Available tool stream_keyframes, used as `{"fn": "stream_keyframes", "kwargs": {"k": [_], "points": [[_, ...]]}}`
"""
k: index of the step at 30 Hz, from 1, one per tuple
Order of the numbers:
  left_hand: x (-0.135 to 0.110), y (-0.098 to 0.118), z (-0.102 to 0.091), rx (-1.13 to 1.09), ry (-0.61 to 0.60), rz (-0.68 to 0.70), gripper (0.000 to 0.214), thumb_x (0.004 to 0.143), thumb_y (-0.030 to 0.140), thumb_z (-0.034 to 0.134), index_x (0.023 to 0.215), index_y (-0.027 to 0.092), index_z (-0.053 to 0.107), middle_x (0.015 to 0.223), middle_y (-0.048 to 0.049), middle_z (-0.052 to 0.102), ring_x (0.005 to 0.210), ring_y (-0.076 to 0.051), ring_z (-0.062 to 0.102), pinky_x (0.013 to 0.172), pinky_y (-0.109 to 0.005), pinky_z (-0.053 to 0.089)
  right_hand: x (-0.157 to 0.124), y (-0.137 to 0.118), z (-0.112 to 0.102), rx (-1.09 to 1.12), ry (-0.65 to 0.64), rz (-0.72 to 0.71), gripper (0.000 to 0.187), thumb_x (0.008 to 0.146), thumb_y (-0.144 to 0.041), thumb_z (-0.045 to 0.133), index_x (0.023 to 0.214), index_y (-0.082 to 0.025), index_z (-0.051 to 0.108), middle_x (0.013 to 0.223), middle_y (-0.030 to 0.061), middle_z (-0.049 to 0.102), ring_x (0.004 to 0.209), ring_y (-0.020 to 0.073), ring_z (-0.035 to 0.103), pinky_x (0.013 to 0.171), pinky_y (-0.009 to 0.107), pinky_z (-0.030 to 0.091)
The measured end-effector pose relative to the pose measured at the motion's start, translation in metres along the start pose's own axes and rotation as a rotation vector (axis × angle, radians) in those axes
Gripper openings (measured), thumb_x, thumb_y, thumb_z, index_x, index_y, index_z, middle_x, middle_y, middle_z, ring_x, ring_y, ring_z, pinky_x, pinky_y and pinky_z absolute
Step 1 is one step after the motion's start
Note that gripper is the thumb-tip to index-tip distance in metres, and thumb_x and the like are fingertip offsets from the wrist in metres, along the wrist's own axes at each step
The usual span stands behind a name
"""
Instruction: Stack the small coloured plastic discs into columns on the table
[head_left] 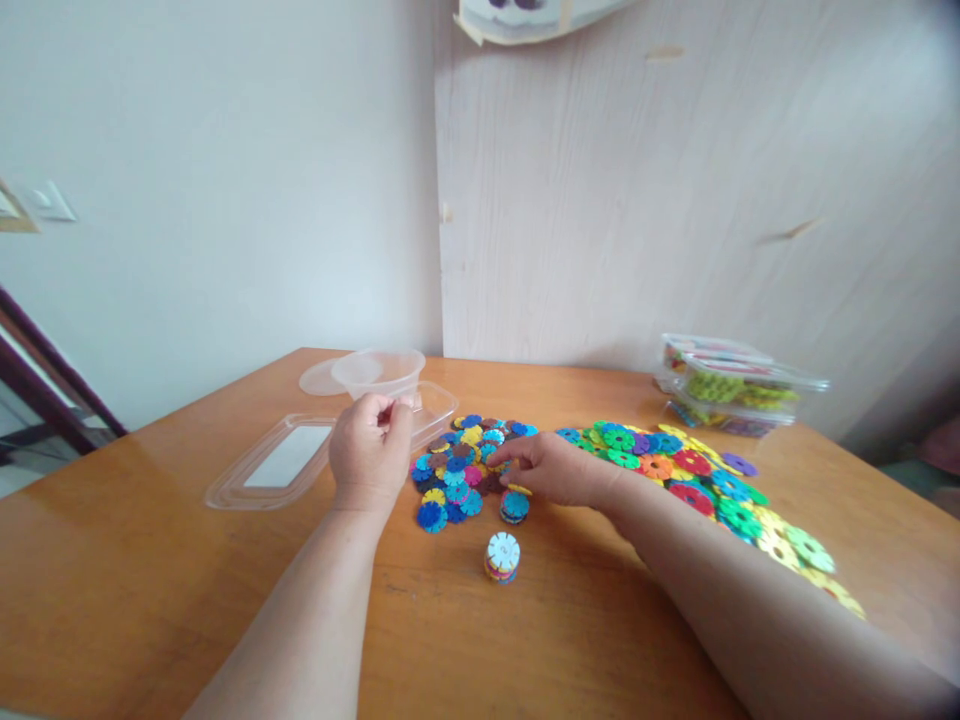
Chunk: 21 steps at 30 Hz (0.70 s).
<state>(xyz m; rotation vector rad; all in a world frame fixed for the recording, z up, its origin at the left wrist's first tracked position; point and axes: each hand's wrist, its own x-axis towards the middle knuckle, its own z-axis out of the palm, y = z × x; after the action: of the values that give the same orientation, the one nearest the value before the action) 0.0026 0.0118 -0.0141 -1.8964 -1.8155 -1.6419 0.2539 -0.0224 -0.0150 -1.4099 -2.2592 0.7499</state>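
My left hand (370, 445) is raised a little over the table, its fingers pinched together near a clear plastic tub (379, 373); whether a disc sits in them I cannot tell. My right hand (550, 467) lies palm down, fingertips on a small pile of coloured notched plastic discs (466, 462), mostly blue and yellow. A short stack of discs with a white one on top (502, 556) stands nearer to me. Another small dark stack (514, 507) sits just under the right hand.
A wider spread of larger green, red and yellow discs (697, 485) runs along the right forearm. Clear lids (283, 462) lie at left. Clear boxes filled with discs (731, 388) stand at the back right by the wall. The table (150, 560) is orange wood.
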Motion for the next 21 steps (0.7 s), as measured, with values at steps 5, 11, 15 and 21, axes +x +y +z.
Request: {"fn": "stream_keyframes", "kwargs": {"k": [5, 11, 15, 21], "points": [[-0.001, 0.001, 0.000, -0.009, 0.005, -0.004, 0.027, 0.087, 0.045, 0.054, 0.073, 0.022, 0.060, 0.072, -0.0016, 0.067, 0.072, -0.019, 0.061, 0.065, -0.030, 0.038, 0.002, 0.004, 0.002, 0.146, -0.064, -0.033, 0.030, 0.081, -0.017, 0.062, 0.105, -0.026, 0.078, 0.100, -0.0016, 0.077, 0.093, 0.0187, 0.067, 0.082, 0.027, 0.050], [-0.001, 0.002, 0.000, -0.005, 0.000, -0.018, 0.028, 0.086, 0.045, 0.055, 0.071, 0.022, 0.060, 0.068, -0.0011, 0.066, 0.069, -0.019, 0.060, 0.062, -0.030, 0.037, 0.000, -0.001, -0.002, 0.101, 0.000, 0.106, 0.014, 0.078, -0.023, 0.067, 0.091, -0.019, 0.074, 0.080, -0.0007, 0.073, 0.071, 0.0149, 0.062, 0.066, 0.025, 0.047], [-0.001, 0.001, 0.000, -0.024, 0.003, -0.021, 0.027, 0.086, 0.045, 0.056, 0.073, 0.022, 0.061, 0.071, -0.0011, 0.067, 0.072, -0.019, 0.062, 0.065, -0.029, 0.038, -0.006, -0.006, -0.016, 0.148, 0.078, 0.116, 0.010, 0.079, -0.025, 0.065, 0.082, -0.018, 0.071, 0.081, 0.0004, 0.072, 0.070, 0.0132, 0.058, 0.065, 0.024, 0.044], [0.000, -0.003, 0.001, -0.005, -0.001, -0.003, 0.027, 0.087, 0.045, 0.055, 0.075, 0.022, 0.062, 0.075, -0.0021, 0.069, 0.073, -0.019, 0.062, 0.067, -0.029, 0.039, -0.017, -0.014, -0.032, 0.317, -0.033, 0.224, 0.018, 0.078, -0.033, 0.063, 0.079, -0.017, 0.072, 0.065, -0.0019, 0.061, 0.056, 0.0102, 0.043, 0.052, 0.024, 0.031]]}}
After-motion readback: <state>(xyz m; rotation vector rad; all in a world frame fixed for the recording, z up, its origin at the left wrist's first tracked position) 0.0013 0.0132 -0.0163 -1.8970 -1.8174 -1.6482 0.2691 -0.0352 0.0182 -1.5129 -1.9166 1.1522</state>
